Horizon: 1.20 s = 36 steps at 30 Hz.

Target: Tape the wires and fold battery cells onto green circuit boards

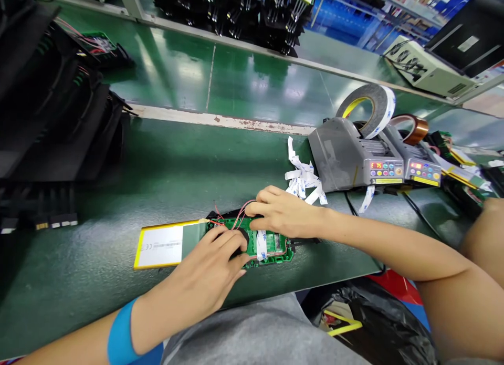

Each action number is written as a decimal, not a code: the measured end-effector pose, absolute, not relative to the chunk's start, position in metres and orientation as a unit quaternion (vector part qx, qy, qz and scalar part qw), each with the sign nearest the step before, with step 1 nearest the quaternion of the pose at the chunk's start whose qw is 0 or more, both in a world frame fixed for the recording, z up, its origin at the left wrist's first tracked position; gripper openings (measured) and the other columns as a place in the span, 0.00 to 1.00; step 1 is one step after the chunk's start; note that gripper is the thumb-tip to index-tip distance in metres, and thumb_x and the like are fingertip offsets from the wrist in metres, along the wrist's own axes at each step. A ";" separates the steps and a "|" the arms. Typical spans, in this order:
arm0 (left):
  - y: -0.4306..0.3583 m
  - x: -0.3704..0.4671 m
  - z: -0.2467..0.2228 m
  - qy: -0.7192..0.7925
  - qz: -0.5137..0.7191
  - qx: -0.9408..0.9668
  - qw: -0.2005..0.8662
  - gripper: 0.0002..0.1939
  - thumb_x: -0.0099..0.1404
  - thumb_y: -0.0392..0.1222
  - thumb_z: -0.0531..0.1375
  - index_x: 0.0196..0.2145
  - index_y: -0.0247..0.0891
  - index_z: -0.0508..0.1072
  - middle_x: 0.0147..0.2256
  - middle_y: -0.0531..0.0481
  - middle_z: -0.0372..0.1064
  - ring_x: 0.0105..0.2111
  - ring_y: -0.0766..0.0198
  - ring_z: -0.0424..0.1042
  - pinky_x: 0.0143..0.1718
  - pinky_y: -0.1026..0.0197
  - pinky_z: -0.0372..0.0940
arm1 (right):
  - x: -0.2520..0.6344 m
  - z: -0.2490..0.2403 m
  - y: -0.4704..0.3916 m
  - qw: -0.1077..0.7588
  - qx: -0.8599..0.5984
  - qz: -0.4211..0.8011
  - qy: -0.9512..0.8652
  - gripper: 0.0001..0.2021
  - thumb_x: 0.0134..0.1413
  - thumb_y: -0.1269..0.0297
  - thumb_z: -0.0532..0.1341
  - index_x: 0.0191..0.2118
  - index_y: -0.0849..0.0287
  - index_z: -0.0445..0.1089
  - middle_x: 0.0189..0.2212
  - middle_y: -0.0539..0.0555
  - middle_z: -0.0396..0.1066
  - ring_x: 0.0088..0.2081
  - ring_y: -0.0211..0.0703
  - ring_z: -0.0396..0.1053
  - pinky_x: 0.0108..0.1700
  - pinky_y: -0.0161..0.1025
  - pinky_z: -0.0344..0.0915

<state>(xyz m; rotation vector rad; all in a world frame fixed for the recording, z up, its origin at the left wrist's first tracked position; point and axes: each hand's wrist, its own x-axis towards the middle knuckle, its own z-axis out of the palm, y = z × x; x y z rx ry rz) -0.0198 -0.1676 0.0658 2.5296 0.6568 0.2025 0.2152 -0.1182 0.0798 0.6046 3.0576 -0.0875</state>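
Observation:
A green circuit board (281, 247) in a dark housing lies flat on the bench before me, with a strip of white tape across it. My left hand (216, 265) is closed at the board's left part, fingers and thumb on a round black part (244, 238). Thin red wires (238, 218) loop up from the board to the fingertips of my right hand (279, 212), which is pinched and rests over the back edge. Left of the board lies a flat battery pack (159, 247) with a white label and yellow edges, joined to it by wires.
White tape liner scraps (302, 178) lie behind my right hand. Two grey tape dispensers (340, 155) stand to the right, with tape rolls (378, 110) on top. Black panels with cables (51, 118) are stacked at left. A black bag-lined bin (378, 323) sits below the bench edge.

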 end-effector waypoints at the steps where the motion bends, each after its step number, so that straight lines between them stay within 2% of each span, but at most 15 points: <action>1: -0.168 -0.020 0.065 0.242 0.074 0.933 0.257 0.11 0.68 0.36 0.52 0.42 0.41 0.73 0.40 0.47 0.63 0.44 0.56 0.63 0.48 0.49 0.58 | 0.214 0.080 -0.119 0.010 0.192 -0.017 0.981 0.12 0.67 0.67 0.50 0.38 0.58 0.71 0.46 0.53 0.66 0.38 0.46 0.54 0.39 0.43 0.49; 6: -0.169 -0.021 0.064 0.239 0.065 0.937 0.246 0.11 0.69 0.37 0.50 0.41 0.39 0.72 0.41 0.47 0.62 0.44 0.55 0.61 0.48 0.48 0.59 | 0.215 0.071 -0.128 -0.039 0.181 0.053 0.981 0.14 0.68 0.70 0.48 0.36 0.60 0.70 0.39 0.52 0.67 0.34 0.43 0.53 0.35 0.41 0.48; 10: -0.169 -0.020 0.064 0.234 0.072 0.938 0.245 0.13 0.70 0.36 0.48 0.42 0.38 0.72 0.40 0.47 0.61 0.44 0.57 0.61 0.50 0.48 0.58 | 0.222 0.068 -0.138 -0.059 0.206 0.063 0.975 0.16 0.68 0.71 0.46 0.37 0.61 0.70 0.39 0.54 0.67 0.35 0.43 0.54 0.37 0.41 0.50; 13: -0.169 -0.019 0.066 0.234 0.069 0.937 0.250 0.12 0.69 0.36 0.49 0.41 0.38 0.72 0.40 0.47 0.61 0.44 0.56 0.61 0.50 0.47 0.58 | 0.227 0.071 -0.143 -0.058 0.258 0.029 0.964 0.15 0.69 0.71 0.45 0.40 0.60 0.70 0.39 0.55 0.65 0.36 0.43 0.54 0.39 0.41 0.51; 16: -0.169 -0.019 0.068 0.241 0.062 0.935 0.254 0.11 0.69 0.36 0.49 0.40 0.38 0.72 0.40 0.47 0.61 0.43 0.57 0.61 0.49 0.48 0.58 | 0.225 0.074 -0.142 -0.055 0.289 -0.006 0.956 0.12 0.68 0.69 0.49 0.43 0.56 0.69 0.39 0.54 0.64 0.37 0.43 0.54 0.39 0.41 0.50; 21: -0.170 -0.021 0.067 0.240 0.055 0.934 0.258 0.13 0.70 0.36 0.49 0.43 0.40 0.72 0.41 0.47 0.61 0.44 0.56 0.61 0.49 0.47 0.58 | 0.215 0.076 -0.132 -0.030 0.242 -0.003 0.970 0.11 0.66 0.69 0.51 0.36 0.58 0.70 0.42 0.55 0.65 0.37 0.44 0.54 0.37 0.41 0.49; 28: -0.170 -0.020 0.065 0.240 0.062 0.934 0.256 0.12 0.69 0.36 0.50 0.44 0.40 0.72 0.41 0.47 0.61 0.44 0.56 0.61 0.50 0.47 0.57 | 0.223 0.074 -0.146 -0.027 0.239 0.025 0.970 0.15 0.67 0.71 0.46 0.36 0.63 0.69 0.37 0.56 0.65 0.35 0.44 0.53 0.37 0.42 0.50; 32: -0.169 -0.019 0.067 0.241 0.052 0.933 0.261 0.12 0.68 0.35 0.50 0.43 0.40 0.72 0.41 0.47 0.61 0.44 0.56 0.61 0.51 0.46 0.57 | 0.224 0.073 -0.151 -0.044 0.290 0.016 0.956 0.13 0.67 0.71 0.48 0.39 0.60 0.70 0.39 0.55 0.66 0.35 0.44 0.54 0.37 0.41 0.49; 36: -0.169 -0.019 0.069 0.245 0.042 0.933 0.262 0.12 0.68 0.35 0.51 0.43 0.40 0.72 0.41 0.47 0.61 0.43 0.56 0.61 0.49 0.48 0.58 | 0.215 0.077 -0.140 -0.042 0.257 0.027 0.965 0.11 0.66 0.69 0.51 0.36 0.58 0.70 0.41 0.54 0.66 0.36 0.44 0.54 0.36 0.41 0.49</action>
